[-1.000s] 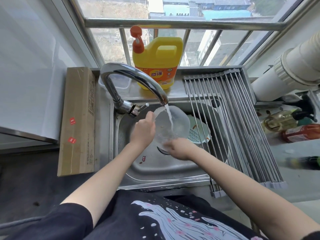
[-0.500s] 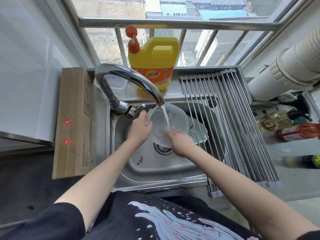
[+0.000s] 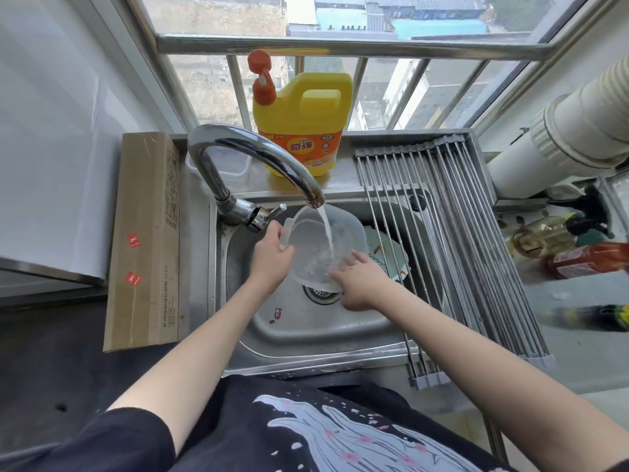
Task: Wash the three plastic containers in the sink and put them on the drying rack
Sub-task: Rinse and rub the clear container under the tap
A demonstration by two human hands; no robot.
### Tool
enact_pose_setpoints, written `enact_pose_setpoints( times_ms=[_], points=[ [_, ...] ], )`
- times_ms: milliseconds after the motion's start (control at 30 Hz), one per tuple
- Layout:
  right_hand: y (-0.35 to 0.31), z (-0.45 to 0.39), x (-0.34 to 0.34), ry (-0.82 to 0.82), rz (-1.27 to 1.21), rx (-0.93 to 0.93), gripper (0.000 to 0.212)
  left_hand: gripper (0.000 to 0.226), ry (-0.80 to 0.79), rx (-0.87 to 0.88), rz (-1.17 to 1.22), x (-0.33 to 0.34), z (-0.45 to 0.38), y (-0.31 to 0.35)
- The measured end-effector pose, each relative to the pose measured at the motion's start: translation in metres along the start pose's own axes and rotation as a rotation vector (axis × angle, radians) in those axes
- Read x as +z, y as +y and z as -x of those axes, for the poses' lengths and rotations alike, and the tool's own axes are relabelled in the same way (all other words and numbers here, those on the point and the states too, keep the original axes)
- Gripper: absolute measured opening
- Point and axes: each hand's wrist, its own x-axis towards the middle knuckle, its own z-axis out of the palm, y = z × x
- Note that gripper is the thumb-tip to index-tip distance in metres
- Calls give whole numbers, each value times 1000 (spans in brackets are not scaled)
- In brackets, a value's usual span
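We held the clear plastic container [image 3: 320, 247] over the sink [image 3: 306, 328] under the faucet [image 3: 258, 165] stream; our left hand [image 3: 270, 258] gripped its left rim, while our right hand [image 3: 357, 281], fingers spread, pressed inside it. The drying rack [image 3: 459, 240] covered the sink's right edge.

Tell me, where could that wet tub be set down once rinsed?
The drying rack is bare along its whole run, right of the faucet. The sink floor nearest the person is free. The ledge by the detergent jug is crowded.
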Motion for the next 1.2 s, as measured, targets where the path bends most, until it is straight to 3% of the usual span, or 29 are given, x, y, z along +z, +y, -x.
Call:
enact_pose_setpoints(
  times_ms=[67, 233, 400, 500, 567, 667, 733, 833, 933, 1033, 1200],
  points=[
    [-8, 3, 4, 11, 37, -32, 41, 10, -16, -3, -8, 2, 0, -1],
    [-12, 12, 8, 137, 90, -17, 37, 10, -20, -23, -69, 0, -1, -5],
    [-18, 26, 3, 203, 179, -34, 32, 26, -57, -87, -376, 2, -2, -11],
    [-15, 33, -4, 184, 204, 21, 32, 16, -62, -184, -244, 4, -12, -10],
    [-19, 42, -10, 149, 225, 23, 29, 24, -5, -171, -245, 6, -16, -8],
    [-28, 58, -16, 182, 356, 34, 7, 27, 50, -180, -223, 8, -18, -4],
    [-24, 60, -4, 241, 320, -1, 24, 26, 27, -167, -202, 11, -21, -2],
    [-14, 64, -10, 252, 316, 77, 10, 28, 11, -98, -233, 18, -30, 1],
    [-6, 68, -13, 182, 242, 120, 25, 31, -19, -85, -194, 21, -35, 11],
    [-7, 76, -20, 235, 119, 52, 21, 27, -129, -59, -227, 24, -38, 20],
    [-2, 74, -38, 87, -376, 16, 42, 39, -331, -124, -299, 37, -38, 35]
  ],
)
